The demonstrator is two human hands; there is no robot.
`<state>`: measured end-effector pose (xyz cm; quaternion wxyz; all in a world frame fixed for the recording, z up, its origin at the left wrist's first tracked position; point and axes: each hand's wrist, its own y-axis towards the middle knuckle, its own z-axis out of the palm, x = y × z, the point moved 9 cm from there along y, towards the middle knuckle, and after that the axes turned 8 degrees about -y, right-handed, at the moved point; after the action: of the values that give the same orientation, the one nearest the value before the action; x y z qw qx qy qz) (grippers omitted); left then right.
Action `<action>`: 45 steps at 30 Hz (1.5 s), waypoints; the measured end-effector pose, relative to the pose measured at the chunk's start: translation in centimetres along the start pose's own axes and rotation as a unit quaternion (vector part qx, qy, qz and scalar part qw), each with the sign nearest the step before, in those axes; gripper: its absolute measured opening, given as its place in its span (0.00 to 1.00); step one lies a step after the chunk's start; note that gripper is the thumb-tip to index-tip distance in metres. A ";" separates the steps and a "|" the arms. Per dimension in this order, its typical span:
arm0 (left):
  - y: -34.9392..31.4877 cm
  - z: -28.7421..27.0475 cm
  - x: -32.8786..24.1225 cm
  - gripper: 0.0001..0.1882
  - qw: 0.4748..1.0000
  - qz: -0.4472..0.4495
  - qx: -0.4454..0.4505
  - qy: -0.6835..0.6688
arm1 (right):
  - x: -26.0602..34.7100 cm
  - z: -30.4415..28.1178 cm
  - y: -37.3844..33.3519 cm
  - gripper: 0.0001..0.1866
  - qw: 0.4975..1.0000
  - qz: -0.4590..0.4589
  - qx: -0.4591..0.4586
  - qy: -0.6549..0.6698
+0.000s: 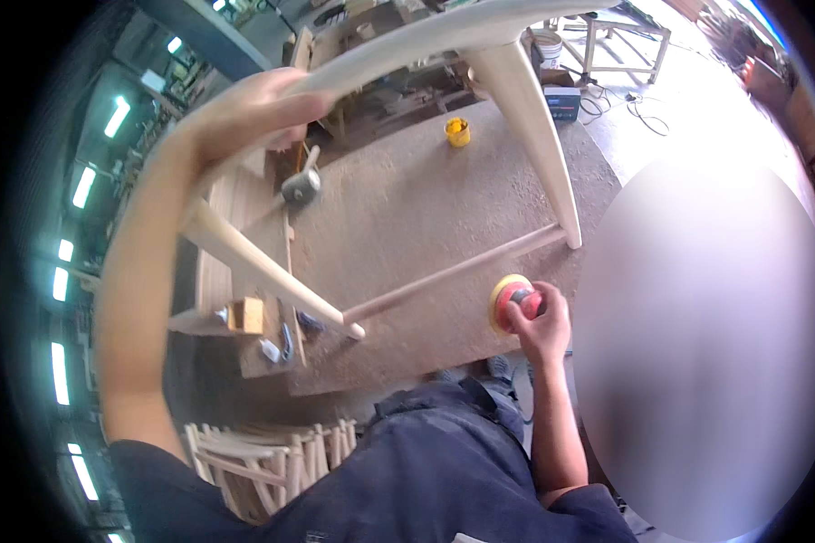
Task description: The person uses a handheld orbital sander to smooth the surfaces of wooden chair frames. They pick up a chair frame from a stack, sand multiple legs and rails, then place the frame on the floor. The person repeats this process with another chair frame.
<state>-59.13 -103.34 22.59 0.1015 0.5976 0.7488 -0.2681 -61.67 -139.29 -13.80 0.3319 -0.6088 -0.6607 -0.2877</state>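
Observation:
A pale wooden chair frame (526, 124) is held up tilted in front of me, its curved top rail (398, 47) crossing the upper part of the view. My left hand (261, 110) is closed around the left end of that rail. Two tapered legs come down from the frame, joined low by a thin round stretcher (453, 275). My right hand (546, 331) grips a round handheld sander (507, 303) with a red body and a yellow pad. The sander is just below the stretcher's right part, its pad facing left; I cannot tell whether it touches wood.
On the dusty worktable (380, 199) are a small yellow tub (458, 132) and a mallet (302, 187). A yellowish block (245, 316) lies left. Several turned wooden parts (290, 462) are stacked lower left. A blue box (562, 103) and cables are beyond. A blurred oval hides the right side.

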 end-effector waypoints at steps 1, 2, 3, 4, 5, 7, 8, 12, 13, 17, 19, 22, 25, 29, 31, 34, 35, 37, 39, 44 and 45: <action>-2.7 -0.6 0.2 0.55 0.999 0.005 -0.052 0.014 | -0.6 0.8 -1.0 0.29 1.000 -0.010 0.017 -0.013; -5.2 -2.0 2.7 0.59 0.994 0.003 -0.084 0.072 | -0.3 1.7 -2.0 0.29 0.999 -0.027 0.040 -0.021; -7.4 -3.3 5.5 0.59 0.987 -0.007 -0.113 0.112 | -0.1 2.6 -2.8 0.29 0.997 -0.028 0.070 -0.028; -8.3 -3.3 5.5 0.58 0.983 -0.024 -0.119 0.139 | 0.0 2.9 -3.3 0.28 0.995 -0.037 0.084 -0.041; -9.3 -3.7 6.3 0.58 0.980 -0.025 -0.119 0.155 | 0.5 3.3 -3.7 0.29 0.993 -0.038 0.101 -0.049; -10.8 -4.2 7.7 0.56 0.977 -0.077 -0.103 0.172 | 1.5 4.3 -4.2 0.29 0.988 -0.050 0.130 -0.066; -11.2 -4.2 8.1 0.56 0.974 -0.109 -0.094 0.175 | 2.0 4.6 -4.4 0.29 0.987 -0.052 0.137 -0.066; -13.0 -5.3 10.4 0.57 0.962 -0.047 -0.135 0.232 | 3.4 5.3 -5.4 0.29 0.984 -0.045 0.163 -0.052; -13.7 -5.7 11.4 0.58 0.958 -0.048 -0.130 0.251 | 3.8 5.8 -5.7 0.29 0.983 -0.055 0.165 -0.058; -16.1 -5.1 11.1 0.50 0.964 0.005 -0.139 0.228 | 4.7 6.8 -7.3 0.30 0.973 -0.075 0.194 -0.099; -15.5 -5.2 9.2 0.48 0.968 0.044 -0.134 0.208 | 5.2 7.4 -7.9 0.30 0.973 -0.093 0.189 -0.092; -16.4 -6.3 10.7 0.57 0.977 0.020 -0.100 0.188 | 7.2 8.6 -9.0 0.31 0.977 -0.082 0.193 -0.040; -16.7 -7.2 13.2 0.61 0.987 -0.030 -0.115 0.105 | 12.5 9.0 -9.3 0.34 0.973 -0.142 0.179 0.016; -17.1 -7.6 14.3 0.55 0.978 -0.060 -0.173 0.099 | 21.0 8.7 -9.4 0.35 0.954 -0.266 0.122 0.068; -16.7 -8.3 14.7 0.52 0.973 -0.058 -0.193 0.114 | 25.4 7.8 -9.8 0.33 0.935 -0.336 0.044 0.100; -15.6 -9.5 15.9 0.48 0.971 -0.037 -0.209 0.112 | 32.3 6.0 -11.1 0.32 0.893 -0.425 -0.039 0.144; -15.0 -10.2 17.2 0.48 0.969 -0.033 -0.218 0.107 | 34.3 5.8 -11.4 0.31 0.880 -0.446 -0.071 0.147; -13.8 -10.7 17.9 0.49 0.959 0.013 -0.268 0.086 | 37.5 5.9 -11.3 0.30 0.862 -0.471 -0.130 0.138; -12.4 -10.4 16.5 0.45 0.968 -0.060 -0.210 0.122 | 40.2 6.4 -11.1 0.29 0.849 -0.484 -0.173 0.120; -14.0 -9.9 13.4 0.45 0.937 -0.006 -0.269 0.221 | 44.5 7.7 -11.3 0.22 0.820 -0.508 -0.253 0.076; -13.6 -10.2 14.2 0.45 0.940 -0.011 -0.258 0.224 | 45.1 8.0 -11.4 0.22 0.812 -0.515 -0.266 0.070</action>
<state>-74.07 -88.01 28.19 0.0790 0.5874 0.8021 0.0734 -75.44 -106.39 17.12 0.0057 -0.2223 -0.7503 -0.6226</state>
